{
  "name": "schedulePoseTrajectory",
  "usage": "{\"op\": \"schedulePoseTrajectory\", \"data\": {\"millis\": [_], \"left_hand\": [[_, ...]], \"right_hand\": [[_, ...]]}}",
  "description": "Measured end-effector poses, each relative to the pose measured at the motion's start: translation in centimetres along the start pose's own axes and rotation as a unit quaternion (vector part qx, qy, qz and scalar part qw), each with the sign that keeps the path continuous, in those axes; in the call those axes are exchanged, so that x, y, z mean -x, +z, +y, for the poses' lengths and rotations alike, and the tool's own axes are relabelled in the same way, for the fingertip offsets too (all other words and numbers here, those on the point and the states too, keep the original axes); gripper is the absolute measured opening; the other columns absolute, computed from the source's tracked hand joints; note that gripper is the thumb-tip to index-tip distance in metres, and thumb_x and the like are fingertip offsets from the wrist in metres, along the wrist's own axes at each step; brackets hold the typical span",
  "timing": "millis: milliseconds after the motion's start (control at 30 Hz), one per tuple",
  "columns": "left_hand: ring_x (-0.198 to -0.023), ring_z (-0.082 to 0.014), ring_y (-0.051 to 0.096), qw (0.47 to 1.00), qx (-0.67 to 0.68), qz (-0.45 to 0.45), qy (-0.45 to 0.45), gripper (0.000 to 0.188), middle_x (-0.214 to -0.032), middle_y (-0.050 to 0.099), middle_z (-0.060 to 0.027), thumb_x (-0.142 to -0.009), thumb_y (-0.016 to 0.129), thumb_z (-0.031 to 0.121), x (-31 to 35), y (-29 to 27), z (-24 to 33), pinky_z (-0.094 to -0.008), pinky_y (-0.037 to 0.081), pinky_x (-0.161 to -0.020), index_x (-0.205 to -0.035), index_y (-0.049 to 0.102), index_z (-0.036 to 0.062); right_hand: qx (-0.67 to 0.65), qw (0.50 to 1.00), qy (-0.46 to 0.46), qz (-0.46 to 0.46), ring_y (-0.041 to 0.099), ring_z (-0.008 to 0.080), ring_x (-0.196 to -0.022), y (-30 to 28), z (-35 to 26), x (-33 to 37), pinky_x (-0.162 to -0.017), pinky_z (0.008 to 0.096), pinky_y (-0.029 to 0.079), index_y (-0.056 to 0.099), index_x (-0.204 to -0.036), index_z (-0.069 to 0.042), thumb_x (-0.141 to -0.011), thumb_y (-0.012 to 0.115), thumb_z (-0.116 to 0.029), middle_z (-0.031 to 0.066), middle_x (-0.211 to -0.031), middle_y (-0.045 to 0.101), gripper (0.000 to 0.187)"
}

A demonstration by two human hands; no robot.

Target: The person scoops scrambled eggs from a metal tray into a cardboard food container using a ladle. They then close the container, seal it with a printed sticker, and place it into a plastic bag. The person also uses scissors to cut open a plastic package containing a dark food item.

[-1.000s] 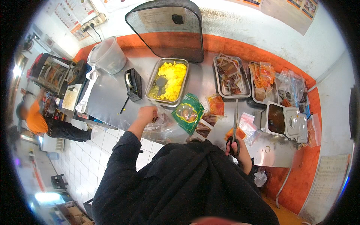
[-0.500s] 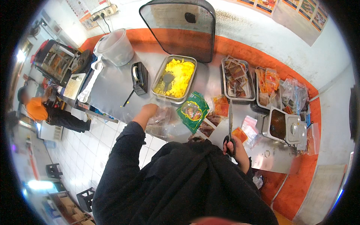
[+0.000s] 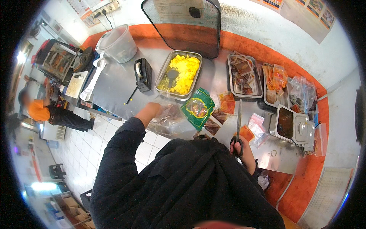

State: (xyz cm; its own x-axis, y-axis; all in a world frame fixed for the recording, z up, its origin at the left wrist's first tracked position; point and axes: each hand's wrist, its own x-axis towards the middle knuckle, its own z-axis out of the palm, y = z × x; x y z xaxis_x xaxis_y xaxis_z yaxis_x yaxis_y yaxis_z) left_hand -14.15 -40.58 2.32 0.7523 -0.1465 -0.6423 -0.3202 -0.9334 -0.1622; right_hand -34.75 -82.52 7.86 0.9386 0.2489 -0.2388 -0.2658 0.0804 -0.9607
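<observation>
Scissors (image 3: 239, 120) with black handles are in my right hand (image 3: 244, 149), fingers round the loops and the long blades pointing away from me. My left hand (image 3: 153, 110) is closed at the left edge of a crumpled clear plastic bag (image 3: 170, 115) near the table's front edge; its fingertips are partly hidden. Right of the bag lies a green packet (image 3: 198, 108) with a picture on it. Small dark sauce sachets (image 3: 212, 126) and an orange sachet (image 3: 227, 104) lie between that packet and the blades. Another orange sachet (image 3: 247, 133) is beside the scissors.
A steel tray of yellow food (image 3: 185, 72) holds a dark scoop. A tape dispenser (image 3: 143, 76) and clear tub (image 3: 121, 47) stand left. Sachet trays (image 3: 244, 95) and a lidded sauce container (image 3: 285, 120) are right. A framed screen (image 3: 183, 34) leans behind. Someone in orange (image 3: 39, 110) stands far left.
The view has shifted slightly, so the table's things sit a little higher and to the right. My left hand remains at the clear bag, and the scissors remain in my right hand.
</observation>
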Motion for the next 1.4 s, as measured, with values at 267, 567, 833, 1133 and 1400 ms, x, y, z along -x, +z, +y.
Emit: {"op": "schedulePoseTrajectory", "data": {"millis": [267,567,833,1133,1400], "left_hand": [[-0.095,-0.0354,0.058,0.98,0.136,0.114,0.091,0.024,-0.096,0.063,-0.0166,-0.088,0.05,0.025,3.5,-0.9,-3.5,-0.041,0.046,-0.081,-0.104,0.061,0.0121],[-0.091,-0.0132,0.051,0.726,0.6,0.292,0.169,0.013,-0.088,0.054,-0.0016,-0.093,0.05,0.015,9.6,-6.6,-3.3,-0.0281,0.039,-0.085,-0.087,0.052,0.004],[-0.104,-0.0147,0.046,0.586,0.669,0.235,0.392,0.017,-0.109,0.047,-0.0035,-0.091,0.055,0.025,13.1,-8.9,5.6,-0.0309,0.034,-0.094,-0.092,0.054,0.0078],[-0.095,-0.0121,0.046,0.436,0.791,0.192,0.383,0.008,-0.098,0.05,-0.0012,-0.093,0.052,0.014,11.9,-8.8,11.2,-0.0263,0.035,-0.088,-0.09,0.05,0.007],[-0.096,-0.0148,0.051,0.539,0.726,0.3,0.303,0.011,-0.094,0.051,-0.0024,-0.096,0.046,0.017,11.5,-8.1,12.4,-0.0318,0.04,-0.09,-0.093,0.047,0.007]], "right_hand": [[-0.05,0.998,0.01,0.019,0.055,0.0131,-0.06,0.4,-0.1,0.0,-0.053,0.0253,0.043,0.049,-0.095,-0.005,-0.089,0.056,-0.024,0.0022,-0.069,0.053,0.021],[-0.026,0.999,-0.011,0.024,0.057,0.014,-0.065,0.4,-0.7,-1.7,-0.056,0.0266,0.046,0.048,-0.093,-0.003,-0.089,0.058,-0.02,0.0057,-0.076,0.058,0.02],[-0.071,0.984,-0.147,-0.076,0.057,0.0153,-0.093,5.7,-8.6,-9.6,-0.081,0.0293,0.047,0.043,-0.116,-0.004,-0.081,0.069,-0.009,0.0099,-0.113,0.056,0.044],[-0.047,0.981,-0.179,0.065,0.055,0.0101,-0.079,10.7,-11.3,-9.2,-0.073,0.026,0.046,0.046,-0.099,-0.005,-0.075,0.072,-0.007,0.0034,-0.088,0.054,0.035],[-0.022,0.945,-0.259,0.2,0.052,0.0099,-0.079,6.8,-11.2,-10.0,-0.071,0.0236,0.044,0.044,-0.095,-0.005,-0.077,0.067,-0.003,0.0026,-0.086,0.053,0.029]]}}
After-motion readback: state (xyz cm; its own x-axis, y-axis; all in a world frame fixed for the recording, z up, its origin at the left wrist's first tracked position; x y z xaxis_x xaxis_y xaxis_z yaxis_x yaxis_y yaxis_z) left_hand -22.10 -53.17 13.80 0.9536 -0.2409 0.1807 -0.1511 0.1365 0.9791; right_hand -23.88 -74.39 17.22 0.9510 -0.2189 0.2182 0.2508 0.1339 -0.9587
